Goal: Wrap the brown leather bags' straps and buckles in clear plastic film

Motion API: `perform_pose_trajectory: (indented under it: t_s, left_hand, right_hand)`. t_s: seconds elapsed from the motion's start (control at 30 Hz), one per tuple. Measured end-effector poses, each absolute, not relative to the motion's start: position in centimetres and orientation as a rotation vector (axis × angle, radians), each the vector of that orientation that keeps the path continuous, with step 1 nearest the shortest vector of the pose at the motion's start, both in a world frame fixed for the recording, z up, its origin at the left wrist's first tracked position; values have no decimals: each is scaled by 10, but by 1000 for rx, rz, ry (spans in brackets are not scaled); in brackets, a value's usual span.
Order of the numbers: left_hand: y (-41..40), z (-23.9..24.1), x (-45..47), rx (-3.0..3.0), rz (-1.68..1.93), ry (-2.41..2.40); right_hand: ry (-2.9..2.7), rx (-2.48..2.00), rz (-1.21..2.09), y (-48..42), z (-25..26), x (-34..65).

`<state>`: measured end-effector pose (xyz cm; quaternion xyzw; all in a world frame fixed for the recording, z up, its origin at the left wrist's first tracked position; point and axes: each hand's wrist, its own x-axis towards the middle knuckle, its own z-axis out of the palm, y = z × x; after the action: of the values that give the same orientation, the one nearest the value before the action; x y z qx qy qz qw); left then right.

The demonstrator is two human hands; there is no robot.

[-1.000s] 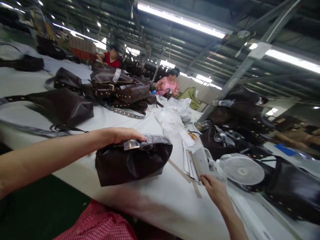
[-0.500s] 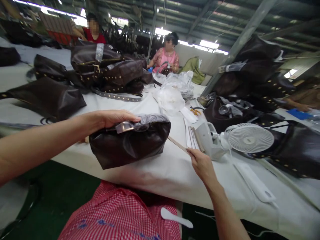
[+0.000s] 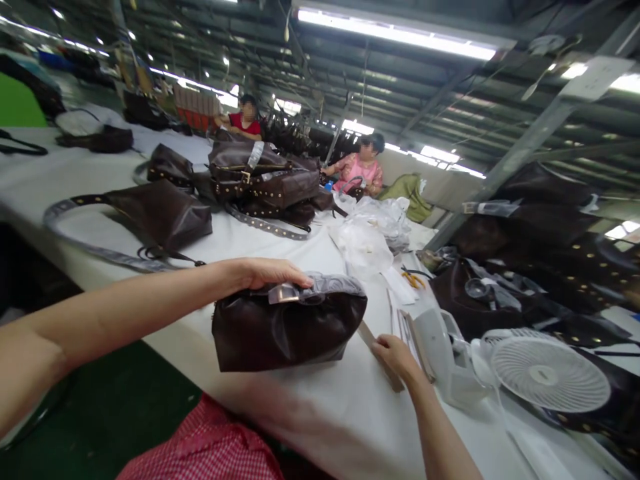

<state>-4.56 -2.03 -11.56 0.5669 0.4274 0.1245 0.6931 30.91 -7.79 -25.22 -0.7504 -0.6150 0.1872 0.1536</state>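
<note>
My left hand (image 3: 277, 273) grips the top of a dark brown leather bag (image 3: 285, 333), thumb pressed by a buckle under clear plastic wrap. The bag is tilted at the near edge of the white-covered table (image 3: 320, 413), its base facing me. Just right of it, my right hand (image 3: 397, 357) is closed on a flat tan strip (image 3: 383, 363), whose upper end lies close to the bag's right side. What the strip is made of I cannot tell. Similar thin strips (image 3: 407, 327) lie beyond my right hand.
A small white fan (image 3: 550, 370) and a white tape dispenser (image 3: 450, 353) stand at the right. Studded bags (image 3: 265, 177) are heaped at the back left, more bags (image 3: 540, 240) at the right. Crumpled clear plastic (image 3: 367, 233) and orange-handled scissors (image 3: 414, 279) lie mid-table. Two people work across it.
My view has lifted and turned left. The strip, earlier pointing up-left from my fingertips to the bag, now also extends below my right hand. My left hand keeps its hold on the bag.
</note>
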Motion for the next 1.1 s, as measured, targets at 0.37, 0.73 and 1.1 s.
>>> perform_pose_trajectory:
  t_s: [0.37,0.73,1.1]
  left_hand:
    - [-16,-125,-48,1326,269,898]
    - [-20,-125,-49,1316,262,885]
    - [-16,-122,-45,1301,211,944]
  right_hand:
    - [-1028,-1481,1195,-170,-183,246]
    - [-1327,-1719,689,-176,-192,233]
    - [-2053,-2080,-418,-180,-298,280]
